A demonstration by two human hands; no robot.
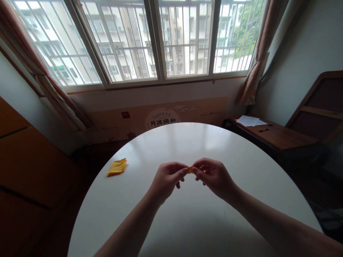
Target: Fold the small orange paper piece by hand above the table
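Observation:
Between my two hands is a small piece of folded yellow paper point(190, 170), mostly covered by the fingertips. My left hand point(169, 177) pinches its left end between thumb and forefinger. On the other end, my right hand point(212, 175) has the same kind of pinch. Both hands are held over the middle of the round white table point(187, 221). A flat, creased square of folded yellow paper point(117, 167) lies near the table's left edge, apart from the hands.
Barred windows point(184, 39) with tied curtains point(254, 78) stand beyond the table. A printed cardboard panel point(211, 110) leans below them. To the right, a wooden chair point(278, 134) carries white papers point(250, 120). An orange-brown cabinet point(29, 160) stands at the left.

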